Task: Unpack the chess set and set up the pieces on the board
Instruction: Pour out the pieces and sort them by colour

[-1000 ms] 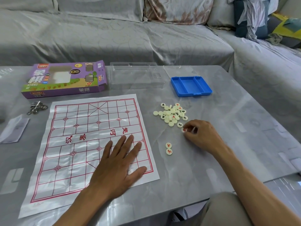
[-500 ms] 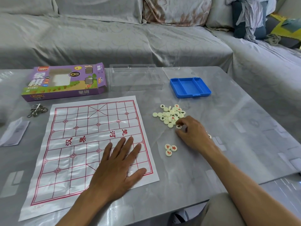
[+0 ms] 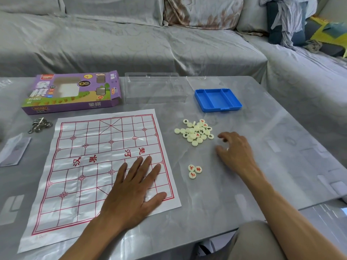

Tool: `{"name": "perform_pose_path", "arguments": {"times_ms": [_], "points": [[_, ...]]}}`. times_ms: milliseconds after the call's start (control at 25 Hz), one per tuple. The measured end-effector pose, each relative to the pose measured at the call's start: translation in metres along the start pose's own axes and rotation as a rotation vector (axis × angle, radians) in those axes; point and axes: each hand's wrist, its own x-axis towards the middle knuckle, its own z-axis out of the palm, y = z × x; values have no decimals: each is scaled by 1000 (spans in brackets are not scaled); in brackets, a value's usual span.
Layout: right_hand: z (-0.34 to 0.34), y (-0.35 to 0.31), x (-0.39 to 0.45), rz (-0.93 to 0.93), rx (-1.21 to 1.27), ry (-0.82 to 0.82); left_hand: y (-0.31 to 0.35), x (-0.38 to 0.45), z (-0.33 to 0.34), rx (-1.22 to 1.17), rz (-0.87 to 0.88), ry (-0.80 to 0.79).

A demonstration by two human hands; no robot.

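- We are sorting the chess pieces, by our judgement: the set is unpacked, the board [image 3: 105, 169] is lying flat toward the counter's [image 3: 262, 175] left half, and no piece is standing on it yet.
- Our left hand [image 3: 135, 192] is pressing flat on the board's near right corner, fingers straight and spread, holding nothing.
- Our right hand [image 3: 234, 152] is hovering just right of the pile of pieces [image 3: 195, 132], fingers loosely curled; the grip is apart, and we cannot tell whether a small pale thing at the thumb is a piece.
- Next we are likely needing to pinch one disc from the pile, read its character, and set it with the sorted group or on a board crossing.
- We are counting one board, one purple box [image 3: 73, 92] at the far left edge, one blue tray [image 3: 217, 99] and one clear case [image 3: 154, 89] along the far edge.
- We are counting three red-marked pieces [image 3: 194, 170] set apart near the board's right edge; the pile is holding roughly two dozen, too crowded for an exact count.
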Motion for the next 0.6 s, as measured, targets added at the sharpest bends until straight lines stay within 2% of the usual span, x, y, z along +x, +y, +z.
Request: {"name": "perform_pose_path", "arguments": {"times_ms": [80,160,440,600], "points": [[9,-16,2,-182,33,-109,0,0,1,0,-2,5],[15,-23,5,-258,16,-158,-1,0,1,-13,-6,16],[16,-21,7,-183,109,-122,0,-1,-1,4,0,3],[15,-16,7,-111,285,-12,0,0,0,-1,5,9]]}}
